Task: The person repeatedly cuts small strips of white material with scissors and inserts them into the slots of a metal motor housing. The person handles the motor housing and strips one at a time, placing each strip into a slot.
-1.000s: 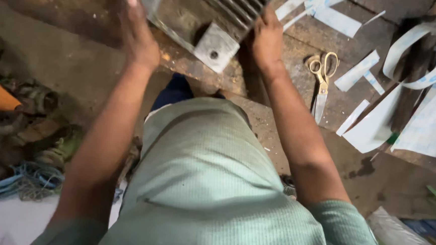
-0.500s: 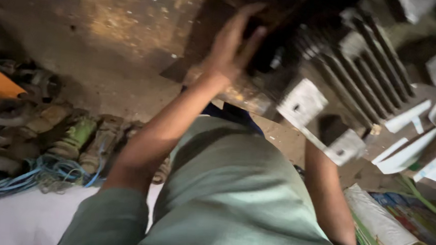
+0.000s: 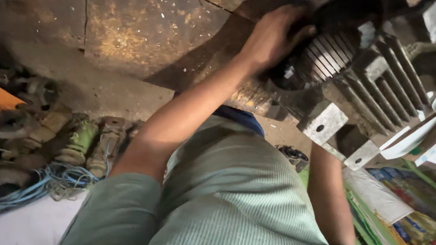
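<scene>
Left hand is spread flat on the round end of the finned motor housing, gripping it up at the top right. Right forearm runs up under the housing; its hand is hidden, grip impossible to tell. Blue cable coils lower left.

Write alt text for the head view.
The person's left hand grips the end of a finned metal motor housing tilted over a stained workbench; the right forearm reaches beneath it. Blue wire coils lie lower left.
</scene>
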`<state>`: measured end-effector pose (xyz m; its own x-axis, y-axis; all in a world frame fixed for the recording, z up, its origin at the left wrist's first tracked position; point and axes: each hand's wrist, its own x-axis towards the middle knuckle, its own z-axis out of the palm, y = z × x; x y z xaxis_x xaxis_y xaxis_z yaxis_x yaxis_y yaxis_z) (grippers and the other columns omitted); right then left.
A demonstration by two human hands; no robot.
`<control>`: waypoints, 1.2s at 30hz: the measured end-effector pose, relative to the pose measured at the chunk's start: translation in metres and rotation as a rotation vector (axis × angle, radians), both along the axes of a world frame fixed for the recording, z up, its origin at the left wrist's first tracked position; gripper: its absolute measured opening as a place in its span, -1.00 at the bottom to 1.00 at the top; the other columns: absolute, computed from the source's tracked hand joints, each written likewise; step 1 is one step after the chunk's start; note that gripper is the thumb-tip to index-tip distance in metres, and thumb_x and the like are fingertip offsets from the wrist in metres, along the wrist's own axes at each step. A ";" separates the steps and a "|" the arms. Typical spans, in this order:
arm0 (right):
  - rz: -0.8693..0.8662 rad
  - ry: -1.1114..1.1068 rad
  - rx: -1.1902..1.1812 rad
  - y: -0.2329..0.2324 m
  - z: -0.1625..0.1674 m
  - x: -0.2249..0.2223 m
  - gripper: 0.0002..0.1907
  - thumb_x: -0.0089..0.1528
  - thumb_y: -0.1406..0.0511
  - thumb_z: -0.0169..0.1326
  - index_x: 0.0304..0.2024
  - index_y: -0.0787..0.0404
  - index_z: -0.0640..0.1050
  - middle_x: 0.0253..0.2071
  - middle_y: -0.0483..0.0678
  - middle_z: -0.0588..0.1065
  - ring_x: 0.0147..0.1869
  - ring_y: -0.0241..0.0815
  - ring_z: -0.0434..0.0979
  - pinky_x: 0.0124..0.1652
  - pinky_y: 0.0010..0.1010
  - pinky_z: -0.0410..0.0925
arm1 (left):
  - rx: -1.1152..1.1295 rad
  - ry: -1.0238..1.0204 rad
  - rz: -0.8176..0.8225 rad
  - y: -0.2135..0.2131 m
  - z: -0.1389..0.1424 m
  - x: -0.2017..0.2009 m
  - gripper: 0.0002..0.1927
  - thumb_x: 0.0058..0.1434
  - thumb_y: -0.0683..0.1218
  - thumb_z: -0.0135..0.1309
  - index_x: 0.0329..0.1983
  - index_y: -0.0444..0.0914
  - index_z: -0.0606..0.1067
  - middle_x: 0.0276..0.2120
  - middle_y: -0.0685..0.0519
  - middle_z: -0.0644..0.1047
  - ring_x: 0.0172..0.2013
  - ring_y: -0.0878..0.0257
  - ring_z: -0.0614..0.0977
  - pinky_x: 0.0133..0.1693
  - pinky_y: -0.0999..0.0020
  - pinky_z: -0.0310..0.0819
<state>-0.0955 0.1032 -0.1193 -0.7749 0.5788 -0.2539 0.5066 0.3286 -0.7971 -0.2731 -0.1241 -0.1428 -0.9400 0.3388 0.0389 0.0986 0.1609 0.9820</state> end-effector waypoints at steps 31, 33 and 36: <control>0.463 0.414 0.823 0.231 0.062 -0.016 -0.66 0.26 0.45 0.08 0.10 0.24 0.57 0.08 0.08 0.50 0.16 0.17 0.43 0.15 -0.11 0.34 | -0.511 1.013 0.346 0.107 0.198 0.166 -0.54 0.46 0.15 -0.18 -0.29 -0.14 0.67 -0.22 0.04 0.64 -0.21 0.14 0.51 0.10 0.09 0.19; 0.403 0.545 0.725 0.237 0.079 0.007 -0.62 0.23 0.52 0.07 0.10 0.26 0.57 0.03 0.10 0.52 0.11 0.18 0.48 0.12 -0.14 0.37 | -0.477 1.004 0.327 0.105 0.199 0.166 -0.54 0.47 0.11 -0.20 -0.30 -0.14 0.67 -0.23 0.03 0.65 -0.21 0.13 0.52 0.11 0.10 0.20; 0.344 0.639 0.480 0.247 0.111 0.063 -0.76 0.45 0.54 0.06 0.14 0.29 0.52 0.03 0.07 0.59 0.08 0.01 0.66 0.06 -0.29 0.50 | -0.450 1.012 0.248 0.098 0.203 0.149 -0.53 0.48 0.08 -0.22 -0.30 -0.13 0.68 -0.23 0.02 0.65 -0.21 0.11 0.53 0.10 0.11 0.20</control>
